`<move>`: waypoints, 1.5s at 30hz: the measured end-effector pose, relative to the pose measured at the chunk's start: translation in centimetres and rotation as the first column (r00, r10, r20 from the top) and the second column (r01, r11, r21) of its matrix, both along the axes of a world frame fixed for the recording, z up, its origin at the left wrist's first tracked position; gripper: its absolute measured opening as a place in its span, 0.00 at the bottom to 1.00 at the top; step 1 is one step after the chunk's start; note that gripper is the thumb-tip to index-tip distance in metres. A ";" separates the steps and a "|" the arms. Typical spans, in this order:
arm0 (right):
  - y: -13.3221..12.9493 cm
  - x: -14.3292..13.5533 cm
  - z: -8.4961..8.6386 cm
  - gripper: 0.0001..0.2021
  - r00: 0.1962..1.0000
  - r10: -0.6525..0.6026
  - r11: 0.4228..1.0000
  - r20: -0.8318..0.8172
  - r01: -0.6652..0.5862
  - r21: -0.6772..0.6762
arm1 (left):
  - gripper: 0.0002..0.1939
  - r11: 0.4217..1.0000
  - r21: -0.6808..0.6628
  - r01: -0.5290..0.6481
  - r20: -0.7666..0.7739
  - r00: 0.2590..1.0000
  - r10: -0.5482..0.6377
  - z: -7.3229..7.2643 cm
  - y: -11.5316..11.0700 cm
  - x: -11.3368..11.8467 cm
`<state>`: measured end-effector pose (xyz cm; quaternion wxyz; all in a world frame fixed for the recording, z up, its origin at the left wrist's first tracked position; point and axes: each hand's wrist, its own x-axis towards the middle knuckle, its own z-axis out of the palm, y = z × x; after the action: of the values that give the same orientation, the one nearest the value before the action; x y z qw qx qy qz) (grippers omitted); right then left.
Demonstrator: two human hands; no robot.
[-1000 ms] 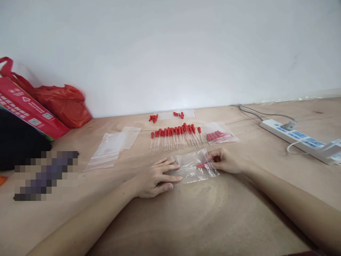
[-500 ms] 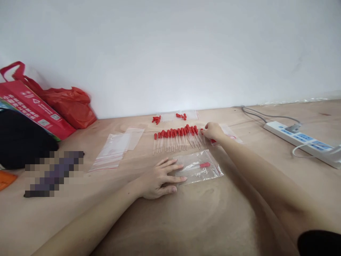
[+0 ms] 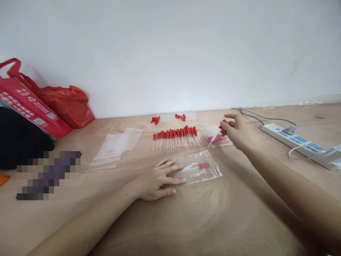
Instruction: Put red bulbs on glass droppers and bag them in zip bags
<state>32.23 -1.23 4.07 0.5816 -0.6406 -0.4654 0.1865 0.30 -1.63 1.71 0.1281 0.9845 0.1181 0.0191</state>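
With fingers spread, my left hand (image 3: 161, 179) lies flat on the table, its fingertips on the left edge of a clear zip bag (image 3: 197, 176). Inside that bag is one dropper with a red bulb (image 3: 204, 165). My right hand (image 3: 236, 131) pinches another dropper (image 3: 215, 137) by its red bulb, the clear tube slanting down to the left. Below it sits a zip bag of red bulbs (image 3: 220, 139), partly behind the dropper and hand. A row of red-bulbed droppers (image 3: 174, 133) lies beyond my left hand, tips towards me.
Flat zip bags (image 3: 108, 151) lie on the left. Loose red bulbs (image 3: 155, 120) and another bag (image 3: 166, 116) are near the wall (image 3: 170, 53). A power strip (image 3: 298, 142) with cables stands at right. Red bags (image 3: 65, 105) and a pixelated dark object (image 3: 50, 176) are at left.
My right hand has lifted a dropper from the right end of the row and moved up and right with it, uncovering the bag of red bulbs. My left hand stays put.
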 end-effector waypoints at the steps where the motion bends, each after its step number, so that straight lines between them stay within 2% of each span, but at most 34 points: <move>1: -1.1 0.1 -0.4 0.16 0.998 0.009 0.998 -0.066 -0.005 0.058 | 0.21 1.000 0.003 -0.001 0.004 1.000 0.001 0.0 0.0 0.0; 5: -3.5 0.5 -2.6 0.15 0.983 0.005 0.987 -0.183 0.024 0.158 | 0.21 1.000 0.008 -0.001 0.004 1.000 0.001 0.0 0.0 -0.1; 10: -3.5 0.2 -4.4 0.16 0.953 0.031 0.992 -0.302 0.007 0.125 | 0.21 1.000 0.008 -0.009 -0.009 1.000 0.009 0.1 -0.1 -0.1; 13: -3.5 0.0 -4.5 0.16 0.953 0.052 0.993 -0.299 -0.018 0.114 | 0.21 1.000 -0.002 -0.009 -0.007 1.000 0.009 0.0 -0.1 -0.1; 18: -3.8 0.8 -4.4 0.15 0.964 -0.020 0.985 -0.264 0.064 0.158 | 0.21 1.000 -0.020 0.000 0.038 0.999 0.001 -0.2 0.0 -0.1; 21: -3.9 1.1 -4.6 0.15 0.960 -0.012 0.991 -0.280 0.048 0.122 | 0.21 1.000 -0.016 -0.003 0.041 0.999 0.004 -0.3 0.0 -0.1; 26: -3.9 0.3 -4.5 0.17 0.922 0.021 0.995 -0.387 0.018 0.099 | 0.21 1.000 -0.008 -0.005 0.026 1.000 0.005 -0.3 0.0 -0.1; 31: -4.1 -0.8 -4.4 0.17 0.831 0.020 0.998 -0.555 0.019 0.065 | 0.21 1.000 -0.003 -0.003 0.012 1.000 0.003 -0.3 0.1 -0.1; 36: -4.8 -1.9 -4.9 0.13 0.754 0.129 0.990 -0.644 -0.139 0.036 | 0.21 1.000 0.000 -0.003 0.019 1.000 0.003 -0.3 0.0 -0.1; 39: -5.4 -2.7 -4.7 0.12 0.731 0.166 0.962 -0.662 -0.267 -0.053 | 0.21 1.000 0.000 -0.007 0.021 1.000 0.007 -0.3 0.0 0.0; 43: -6.1 -3.4 -4.2 0.13 0.801 0.271 0.879 -0.534 -0.432 -0.201 | 0.21 1.000 -0.012 -0.006 0.030 1.000 0.006 -0.2 0.0 0.0; 45: -6.2 -3.6 -4.2 0.14 0.834 0.331 0.847 -0.443 -0.469 -0.252 | 0.21 1.000 -0.017 -0.004 0.038 0.999 0.005 -0.2 0.0 0.0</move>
<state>28.62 -7.43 -0.10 0.4845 -0.5708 -0.4274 0.5067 0.30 -1.65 1.50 0.1388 0.9826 0.1178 0.0373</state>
